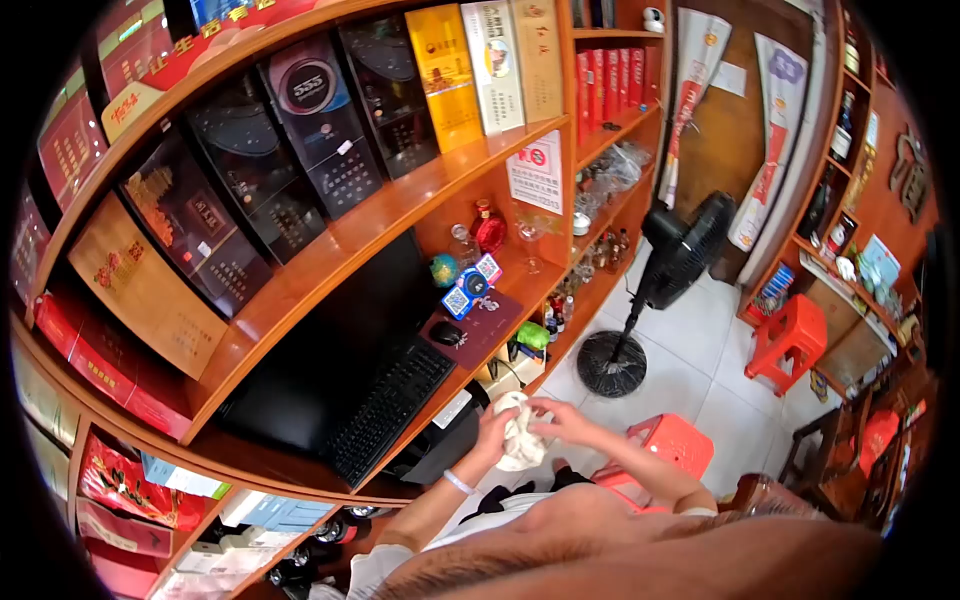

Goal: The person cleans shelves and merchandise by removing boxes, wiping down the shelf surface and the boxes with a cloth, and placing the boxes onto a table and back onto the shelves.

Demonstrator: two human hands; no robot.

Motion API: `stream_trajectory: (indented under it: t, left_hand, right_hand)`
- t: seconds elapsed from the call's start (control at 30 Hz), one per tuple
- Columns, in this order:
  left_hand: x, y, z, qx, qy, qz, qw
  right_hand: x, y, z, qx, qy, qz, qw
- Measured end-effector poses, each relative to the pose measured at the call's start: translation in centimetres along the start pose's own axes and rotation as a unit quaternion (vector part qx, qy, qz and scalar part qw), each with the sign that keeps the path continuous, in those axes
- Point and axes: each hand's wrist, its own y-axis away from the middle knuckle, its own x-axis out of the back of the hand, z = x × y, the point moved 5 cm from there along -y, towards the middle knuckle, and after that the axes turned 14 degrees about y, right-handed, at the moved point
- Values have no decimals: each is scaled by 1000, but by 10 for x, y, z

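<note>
A crumpled white cloth point(519, 442) is held in front of my body, just off the shelf's edge. My left hand point(492, 432), with a pale band at the wrist, grips it from the left. From the right, my right hand point(562, 421) has its bent fingers on the cloth's upper edge. Left of the hands, a black keyboard point(390, 408) lies on the wooden desk shelf, with a black mouse point(447, 333) on a dark red mat point(490, 322) beyond it.
Boxed bottles fill the upper shelf point(400, 185). A dark monitor point(325, 345) stands behind the keyboard. A black floor fan point(680, 250) stands ahead on the tiles. One red plastic stool point(680, 445) is beside my right arm, another red stool point(790, 340) farther off.
</note>
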Motion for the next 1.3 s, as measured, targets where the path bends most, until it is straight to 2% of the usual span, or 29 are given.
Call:
stream_trajectory:
  t: [0.03, 0.1, 0.13, 0.17, 0.2, 0.23, 0.27, 0.3, 0.33, 0.4, 0.43, 0.5, 0.57, 0.6, 0.77, 0.87, 0.97, 1.0, 1.2, 1.3]
  left_hand:
    - [2, 0, 16, -23, -6, 32, 999]
    - [-7, 6, 65, -115, -105, 56, 986]
    - [-26, 16, 102, -216, -171, 6, 961]
    - [-54, 34, 147, -298, -296, 31, 907]
    - [-74, 48, 187, -398, -403, 21, 824]
    - [-76, 49, 217, -459, -406, 13, 790]
    - [-108, 73, 254, -480, -435, 27, 762]
    - [-122, 85, 283, -523, -471, 43, 709]
    - [-130, 93, 309, -519, -521, 70, 674]
    - [-180, 114, 346, -584, -636, 108, 494]
    - [-185, 110, 360, -588, -668, 136, 436]
    - [-193, 89, 377, -543, -720, 154, 403]
    - [-170, 45, 382, -458, -767, 163, 419]
    - [-172, 29, 377, -429, -781, 135, 434]
    - [-203, -20, 360, -405, -801, 130, 421]
    - [-218, -46, 356, -351, -815, 106, 448]
    - [-232, -66, 352, -333, -817, 90, 461]
    - [-234, -73, 350, -356, -818, 89, 443]
    - [-251, -88, 344, -367, -822, 95, 425]
    - [-251, -87, 342, -383, -821, 94, 412]
  right_hand:
    - [12, -20, 2, 30, 8, -32, 999]
    - [56, -63, 11, -33, 26, -39, 998]
    - [81, -87, 14, -27, 28, -5, 999]
    - [108, -112, 17, -20, 29, 32, 999]
    - [138, -135, 16, -3, 33, 84, 996]
    - [171, -158, 11, 15, 36, 139, 989]
    - [205, -176, -4, 23, 1, 169, 985]
    - [236, -193, -16, 30, -34, 200, 979]
    - [265, -213, -15, 63, -6, 246, 967]
    - [318, -251, -12, 100, 19, 316, 943]
    - [339, -268, -10, 102, 15, 338, 935]
    - [376, -301, -5, 104, 42, 360, 926]
    - [405, -332, 10, 86, 56, 371, 923]
    - [417, -341, 13, 69, 72, 385, 918]
    - [440, -365, 15, 66, 77, 399, 911]
    - [446, -374, 7, 84, 85, 406, 906]
    - [450, -385, 6, 96, 78, 411, 903]
    - [450, -389, 5, 102, 73, 409, 904]
    - [452, -414, 8, 112, 57, 421, 898]
    - [444, -409, -6, 130, 4, 385, 914]
